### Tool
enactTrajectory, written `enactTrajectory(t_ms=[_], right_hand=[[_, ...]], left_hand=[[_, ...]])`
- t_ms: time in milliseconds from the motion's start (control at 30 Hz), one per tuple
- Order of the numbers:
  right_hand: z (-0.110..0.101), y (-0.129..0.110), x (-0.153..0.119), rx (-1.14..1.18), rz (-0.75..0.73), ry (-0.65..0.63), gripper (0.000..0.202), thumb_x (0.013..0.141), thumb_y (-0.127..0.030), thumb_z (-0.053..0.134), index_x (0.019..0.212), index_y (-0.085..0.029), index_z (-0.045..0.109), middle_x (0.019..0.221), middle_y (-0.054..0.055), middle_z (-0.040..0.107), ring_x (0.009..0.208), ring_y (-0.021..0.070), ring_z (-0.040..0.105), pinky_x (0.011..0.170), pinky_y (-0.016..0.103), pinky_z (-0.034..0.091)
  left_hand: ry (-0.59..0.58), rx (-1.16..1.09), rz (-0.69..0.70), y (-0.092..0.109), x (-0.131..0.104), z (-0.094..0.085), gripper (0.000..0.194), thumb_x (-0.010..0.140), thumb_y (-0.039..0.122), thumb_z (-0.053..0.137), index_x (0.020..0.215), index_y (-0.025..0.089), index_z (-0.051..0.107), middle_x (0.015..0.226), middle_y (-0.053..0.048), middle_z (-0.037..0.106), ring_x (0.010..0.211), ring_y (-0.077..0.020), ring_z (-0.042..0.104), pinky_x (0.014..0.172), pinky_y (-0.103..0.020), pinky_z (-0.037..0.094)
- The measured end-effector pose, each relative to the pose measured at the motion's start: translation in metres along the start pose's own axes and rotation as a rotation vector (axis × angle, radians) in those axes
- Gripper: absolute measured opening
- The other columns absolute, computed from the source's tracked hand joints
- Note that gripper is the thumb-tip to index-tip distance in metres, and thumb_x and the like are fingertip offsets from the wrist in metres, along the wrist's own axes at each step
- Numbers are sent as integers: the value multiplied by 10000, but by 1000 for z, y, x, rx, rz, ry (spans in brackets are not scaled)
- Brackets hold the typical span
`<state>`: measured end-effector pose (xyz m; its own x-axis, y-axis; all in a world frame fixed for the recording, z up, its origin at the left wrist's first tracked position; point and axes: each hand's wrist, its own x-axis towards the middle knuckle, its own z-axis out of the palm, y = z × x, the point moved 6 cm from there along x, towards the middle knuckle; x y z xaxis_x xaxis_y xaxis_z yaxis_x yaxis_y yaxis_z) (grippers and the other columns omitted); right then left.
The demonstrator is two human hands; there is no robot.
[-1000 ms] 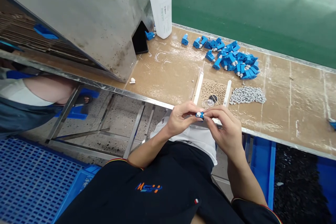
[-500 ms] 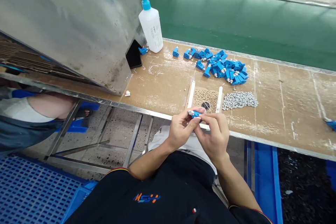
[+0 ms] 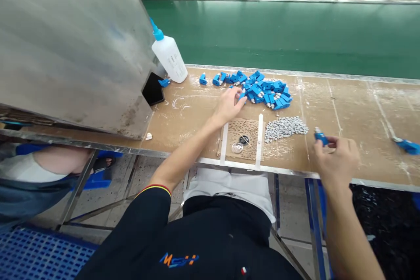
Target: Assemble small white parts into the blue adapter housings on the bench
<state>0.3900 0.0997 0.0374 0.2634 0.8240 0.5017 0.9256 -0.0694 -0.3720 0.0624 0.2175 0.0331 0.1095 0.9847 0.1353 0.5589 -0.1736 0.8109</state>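
My right hand (image 3: 337, 159) pinches a small blue plastic part (image 3: 320, 138) with a pale tip, held over the right side of the bench. Over at the left front edge of a pile of similar blue parts (image 3: 262, 87), my left hand (image 3: 229, 104) has its thumb and fingers around one blue part (image 3: 242, 96). Near my left forearm lies a cardboard pad (image 3: 243, 129) with white strips along its sides. On it rest a black round piece (image 3: 243, 140) and a clear round piece (image 3: 237, 147).
Small grey pieces (image 3: 285, 128) are heaped right of the pad. A white bottle (image 3: 170, 59) with a blue nozzle stands by a metal panel (image 3: 75, 43) and a black phone-like object (image 3: 152, 89). Behind the bench runs a green belt (image 3: 278, 35). Another blue part (image 3: 408, 145) lies far right.
My hands have separated. The right hand moved right with a blue part, and the left reached forward to the pile. The round pieces on the pad are now uncovered; the view shifted.
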Motion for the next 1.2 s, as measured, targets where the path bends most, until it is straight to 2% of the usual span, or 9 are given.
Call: enactTrajectory(t_ms=[100,200,300,400,500,667,833,1000,1200], right_hand=[[-7,85,27,-187,247,-21,72,706,-257,615,746,-237,559,725,85,484,902,376,569,846,557,453],[-17,105,45,-208,215,19,103,783,-282,621,843,-198,619,896,190,562,1115,446,533,1002,641,382],[-3,77,46,-85,26,-80,192,862,-342,584,958,-189,648,1047,215,626,1111,398,573,982,608,440],[30,46,32,56,-60,-315,158,852,-361,592,905,-221,643,894,108,677,818,267,649,779,436,541],[51,27,20,213,-72,-462,156,863,-367,563,881,-225,628,831,82,687,714,234,647,713,387,541],[54,18,25,198,-67,-495,131,859,-350,557,800,-239,594,751,65,675,666,226,622,694,368,525],[57,11,42,17,-169,-642,132,799,-303,607,685,-255,564,655,48,641,633,227,594,650,352,477],[52,5,45,55,-232,-818,216,827,-276,613,624,-260,540,553,29,604,520,192,534,547,328,409],[51,-53,-15,213,-419,-746,165,936,-350,575,805,-250,592,745,55,676,635,197,594,601,325,481]], left_hand=[[-63,311,-57,-2,32,14,421,926,179,659,1333,106,581,1355,-226,592,1237,-354,629,1077,-505,498],[-146,412,-58,2,38,26,480,930,125,603,1405,113,541,1388,-249,571,1269,-399,612,1084,-542,487],[-153,438,-84,0,36,26,468,900,39,528,1360,114,581,1326,-248,605,1214,-393,635,1056,-542,498],[-118,430,-80,-5,32,16,412,852,-3,512,1213,136,654,1214,-216,651,1122,-363,654,1019,-536,506],[-40,335,-23,-8,11,-5,267,841,47,566,1047,164,690,1067,-151,681,1002,-303,664,979,-486,526],[62,-44,-20,-12,-64,-42,174,834,181,626,988,181,708,915,-53,693,775,-176,645,769,-333,580],[93,-437,-168,-18,-129,-48,228,818,310,675,999,175,703,912,-23,669,682,-121,632,615,-268,616],[137,-592,-216,-21,-156,-48,249,782,325,753,975,176,702,860,-7,659,690,-111,641,605,-240,633],[226,-724,-222,-26,-173,-50,285,791,344,784,1005,181,687,844,3,654,681,-104,643,588,-223,621]])
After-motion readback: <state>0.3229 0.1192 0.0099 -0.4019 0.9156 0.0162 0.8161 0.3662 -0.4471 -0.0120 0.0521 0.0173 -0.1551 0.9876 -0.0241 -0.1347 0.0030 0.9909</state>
